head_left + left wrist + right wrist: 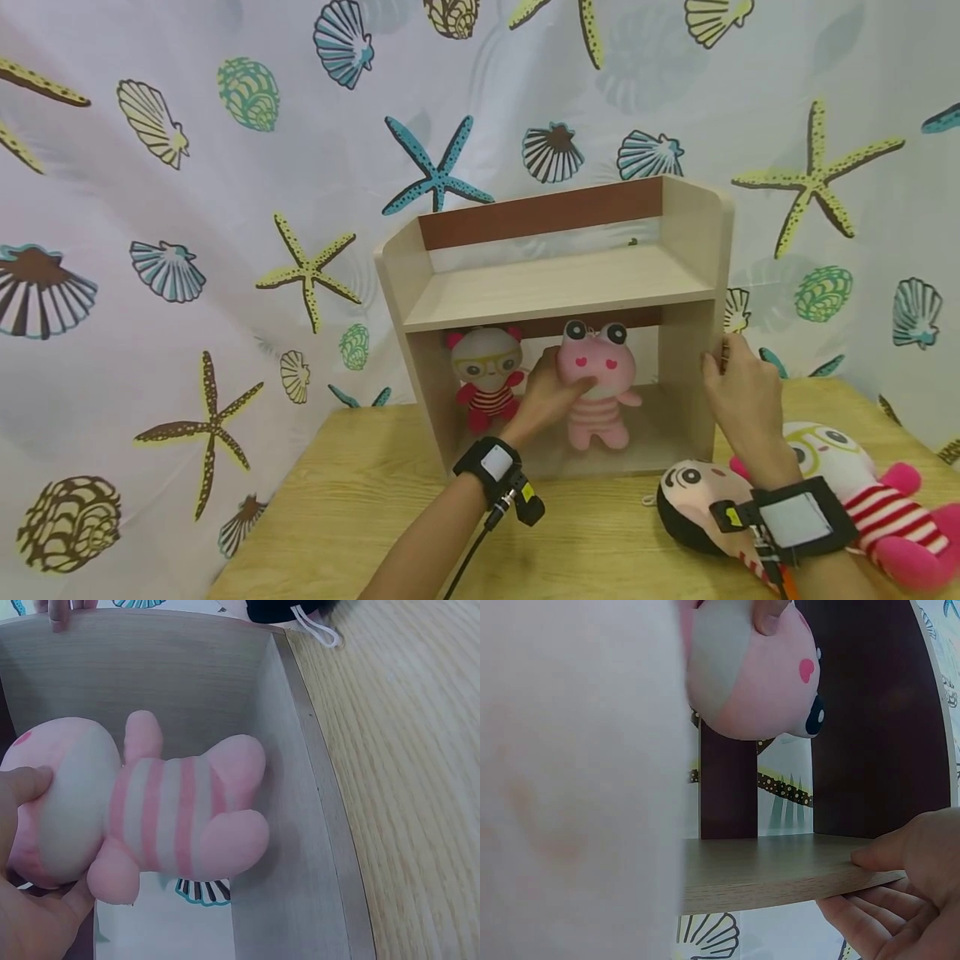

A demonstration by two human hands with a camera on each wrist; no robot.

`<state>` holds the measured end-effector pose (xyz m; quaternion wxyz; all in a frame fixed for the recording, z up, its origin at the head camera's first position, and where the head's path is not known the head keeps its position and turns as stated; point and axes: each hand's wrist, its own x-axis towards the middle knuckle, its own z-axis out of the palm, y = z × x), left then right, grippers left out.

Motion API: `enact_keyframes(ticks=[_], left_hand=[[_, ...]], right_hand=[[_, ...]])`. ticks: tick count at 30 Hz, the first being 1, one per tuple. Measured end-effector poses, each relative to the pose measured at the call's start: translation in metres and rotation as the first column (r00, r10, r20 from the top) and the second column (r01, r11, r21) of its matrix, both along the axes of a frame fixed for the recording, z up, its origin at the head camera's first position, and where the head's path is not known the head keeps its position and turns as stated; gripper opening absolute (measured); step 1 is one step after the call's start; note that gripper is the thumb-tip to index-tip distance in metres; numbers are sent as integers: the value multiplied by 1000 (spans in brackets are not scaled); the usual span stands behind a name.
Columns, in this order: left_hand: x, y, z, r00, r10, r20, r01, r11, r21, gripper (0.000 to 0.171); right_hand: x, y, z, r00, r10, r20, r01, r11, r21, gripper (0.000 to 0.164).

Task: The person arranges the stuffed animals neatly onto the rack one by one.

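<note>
My left hand (546, 390) grips a pink frog plush toy (597, 415) by its head, inside the lower compartment of a small wooden shelf (558, 283). Its thumb presses the front of the face, with the other fingers behind, as the left wrist view shows. The frog's striped body (169, 814) hangs upright between the side walls. On the shelf's right side panel (795, 894), my right hand (744, 392) holds the edge, thumb on the inner face and fingers on the outer. A panda plush toy (489, 371) with yellow glasses sits left of the frog.
Two more plush toys lie at the table's right: a black-haired doll (697, 500) and a white-headed toy with yellow glasses (885, 500), both partly behind my right forearm. The shelf stands on a wooden table (352, 500), before a seashell-print curtain (225, 250).
</note>
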<state>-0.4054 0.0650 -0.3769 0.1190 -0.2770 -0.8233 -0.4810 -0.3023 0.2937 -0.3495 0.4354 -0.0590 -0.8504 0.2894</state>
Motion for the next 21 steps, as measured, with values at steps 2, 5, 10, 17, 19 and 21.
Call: enact_keyframes(ticks=[2,5,10,17,19,21], left_hand=[[-2,2,1,1000,28,-10,-29,999,-21,56],[-4,3,1,999,32,-30,-33,999,-25,53],[-7,6,1,999,34,-37,-35,999,-29,52],[-12,13,-1,998,60,-5,-60,997,-38,58],[-14,15,-3,998,63,-7,-63,997,-40,60],[-15,16,-6,998,59,0,-59,998,-36,60]], right_hand=[[0,0,1,1000,0,0,0,1000,-1,28],[0,-2,3,1000,10,6,-10,1000,-4,29],[0,-2,4,1000,14,16,-14,1000,-9,30],[0,0,3,1000,-3,12,3,1000,-2,31],[0,0,2,1000,-8,15,8,1000,-3,30],[1,0,1,1000,-10,21,10,1000,-7,30]])
